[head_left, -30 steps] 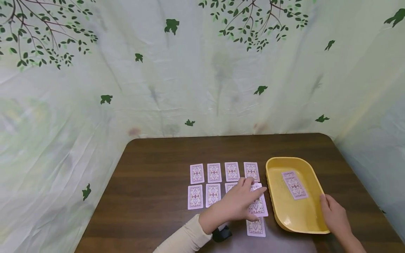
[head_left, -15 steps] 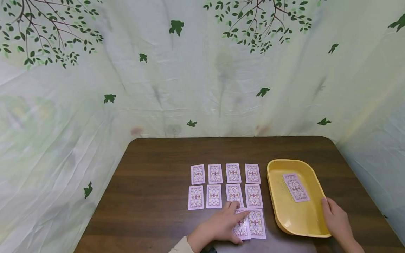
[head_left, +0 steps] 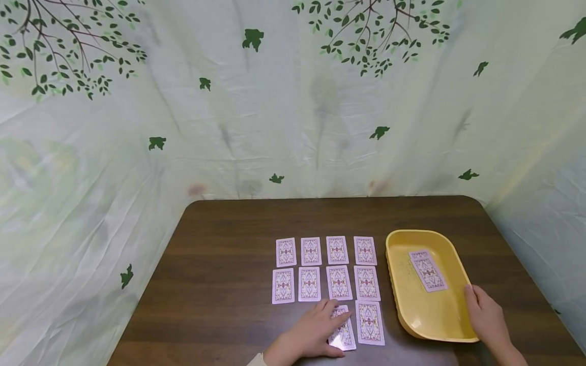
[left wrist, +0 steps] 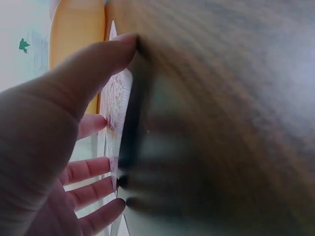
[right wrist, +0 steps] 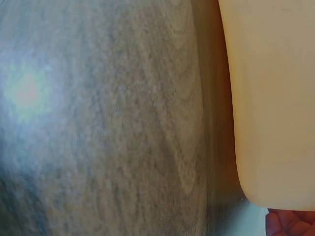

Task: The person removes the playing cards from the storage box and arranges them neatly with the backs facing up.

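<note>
My left hand (head_left: pixel 316 328) spans a face-down playing card (head_left: pixel 344 335) in the front row, with thumb and fingertips at its opposite ends. In the left wrist view, the thumb (left wrist: pixel 120 51) lies at one end of that card (left wrist: pixel 117 98), whose edge stands slightly tilted to the table. Right beside it lies another playing card (head_left: pixel 370 323), apart from it by a narrow gap. My right hand (head_left: pixel 489 315) grips the right rim of the yellow tray (head_left: pixel 441 325). Its curled fingers (right wrist: pixel 290 223) show under the tray's edge in the right wrist view.
Two rows of face-down playing cards (head_left: pixel 310 283) lie behind the left hand. Inside the tray are overlapping cards (head_left: pixel 429 272). The brown wooden table (head_left: pixel 220 284) ends at a leaf-printed curtain (head_left: pixel 316 127).
My left hand has come down toward the front with the card, then slid it left, off the card beside it. My right hand stays on the tray.
</note>
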Demonstrator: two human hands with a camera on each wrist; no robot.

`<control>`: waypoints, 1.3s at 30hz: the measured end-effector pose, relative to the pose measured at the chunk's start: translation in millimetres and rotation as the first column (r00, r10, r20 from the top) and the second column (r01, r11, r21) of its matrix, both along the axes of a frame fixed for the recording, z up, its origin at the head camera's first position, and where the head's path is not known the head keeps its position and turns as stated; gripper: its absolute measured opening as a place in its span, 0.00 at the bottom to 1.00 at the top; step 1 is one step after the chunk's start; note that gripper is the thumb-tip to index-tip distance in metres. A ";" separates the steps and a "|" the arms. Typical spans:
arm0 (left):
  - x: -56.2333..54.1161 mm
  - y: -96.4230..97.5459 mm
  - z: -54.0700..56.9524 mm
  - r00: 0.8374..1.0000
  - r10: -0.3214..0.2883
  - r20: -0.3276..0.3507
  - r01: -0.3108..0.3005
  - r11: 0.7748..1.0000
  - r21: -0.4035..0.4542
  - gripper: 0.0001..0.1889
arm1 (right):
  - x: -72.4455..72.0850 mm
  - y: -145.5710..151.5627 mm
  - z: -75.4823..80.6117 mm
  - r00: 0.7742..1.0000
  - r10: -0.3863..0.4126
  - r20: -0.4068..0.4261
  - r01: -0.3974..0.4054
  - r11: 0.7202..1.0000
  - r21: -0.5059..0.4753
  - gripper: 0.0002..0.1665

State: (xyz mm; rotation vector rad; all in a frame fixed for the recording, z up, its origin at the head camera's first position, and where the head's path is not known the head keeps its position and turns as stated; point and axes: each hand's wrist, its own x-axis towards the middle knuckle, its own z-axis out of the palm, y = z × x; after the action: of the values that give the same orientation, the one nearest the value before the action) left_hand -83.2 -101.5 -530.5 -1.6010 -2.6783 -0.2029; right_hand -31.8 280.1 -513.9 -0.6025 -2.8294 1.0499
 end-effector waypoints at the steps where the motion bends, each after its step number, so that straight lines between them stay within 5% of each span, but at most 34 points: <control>1: 0.1 -0.5 -0.5 1.000 -0.008 -0.019 0.008 1.000 -0.002 0.41 | -0.1 0.2 0.1 1.000 0.002 -0.001 -0.002 1.000 0.001 0.31; 10: 1.7 -2.7 -4.8 0.989 -0.035 -0.146 0.036 0.999 0.000 0.35 | 0.4 0.9 0.8 1.000 0.005 -0.013 -0.004 1.000 0.010 0.30; 39: 1.6 -1.7 -10.6 0.987 -0.010 -0.158 0.019 0.998 0.057 0.33 | -1.5 -0.5 0.9 0.999 -0.018 0.034 0.018 1.000 0.002 0.31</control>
State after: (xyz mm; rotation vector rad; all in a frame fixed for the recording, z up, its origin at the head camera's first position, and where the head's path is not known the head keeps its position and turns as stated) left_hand -81.6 -103.3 -541.1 -1.5507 -2.5195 -0.1458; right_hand -33.3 279.6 -513.0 -0.6511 -2.8482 1.0439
